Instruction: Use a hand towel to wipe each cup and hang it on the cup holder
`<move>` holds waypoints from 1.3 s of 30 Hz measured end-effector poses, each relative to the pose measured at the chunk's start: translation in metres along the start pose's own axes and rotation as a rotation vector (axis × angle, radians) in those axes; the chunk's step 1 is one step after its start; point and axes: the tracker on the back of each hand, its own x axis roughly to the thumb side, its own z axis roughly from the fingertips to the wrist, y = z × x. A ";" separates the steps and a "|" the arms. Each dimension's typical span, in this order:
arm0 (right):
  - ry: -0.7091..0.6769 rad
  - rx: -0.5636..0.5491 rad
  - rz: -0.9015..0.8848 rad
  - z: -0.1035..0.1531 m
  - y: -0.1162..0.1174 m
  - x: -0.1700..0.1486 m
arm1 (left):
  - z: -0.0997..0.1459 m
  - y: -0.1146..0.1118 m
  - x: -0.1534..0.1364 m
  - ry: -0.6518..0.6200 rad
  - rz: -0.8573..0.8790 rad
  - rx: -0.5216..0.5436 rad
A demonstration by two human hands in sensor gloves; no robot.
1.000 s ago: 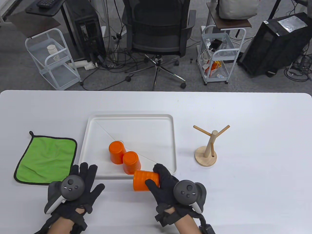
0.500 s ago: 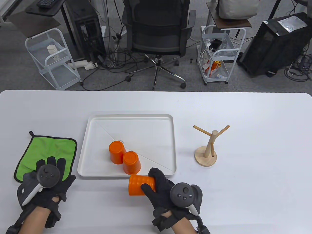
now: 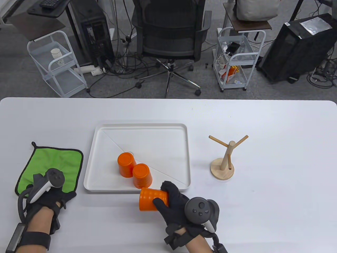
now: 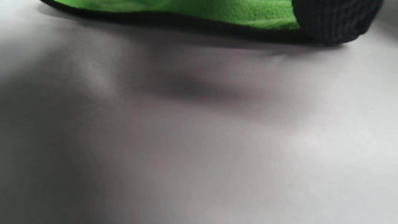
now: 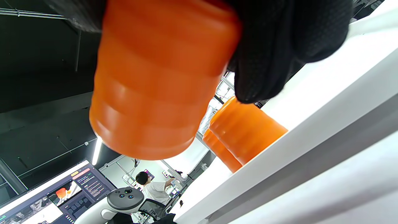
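Room: office floor behind the white tabletop (image 3: 263,126), swivel chair (image 3: 168,34), wire carts, cables.
Tray: white tray (image 3: 105,134) mid-tabletop, two orange cups (image 3: 134,168) upside down in it, touching each other, near its front edge.
Held cup: third orange cup (image 3: 151,201) on its side, just in front of the tray's near rim, closed end pointing left.
Right hand: right hand (image 3: 181,208) wrapped round the held cup; fingers (image 5: 279,46) and thumb clamped on its wall, seen close in the right wrist view.
Towel: green hand towel (image 3: 52,164) flat on the tabletop, left of the tray, black hem.
Left hand: left hand (image 3: 46,193) down on the towel's near edge; a fingertip (image 4: 335,18) lies at the towel's hem in the left wrist view, but whether the fingers are pinching the cloth or just resting, I cannot tell.
Holder: wooden cup holder (image 3: 223,160) right of the tray, well apart from both hands, pegs bare.
Step (judged): getting the towel to the held cup; no cup hung yet.
Risk 1: towel slips out if only the hem is caught, flat cloth gives little to grab.
Risk 2: held cup sits close to the tray cups, a swing left could knock the nearer one.
Risk 3: smooth ribbed plastic may twist in the glove while rubbed.
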 end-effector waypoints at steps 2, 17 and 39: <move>0.000 0.000 -0.003 0.000 0.000 0.000 | -0.002 -0.001 -0.001 -0.006 0.016 0.003; -0.004 0.016 -0.006 0.000 0.002 0.000 | -0.004 0.004 0.001 0.116 -0.021 0.158; -0.022 0.015 -0.033 0.001 0.004 0.001 | 0.072 0.035 0.009 -0.199 0.386 0.134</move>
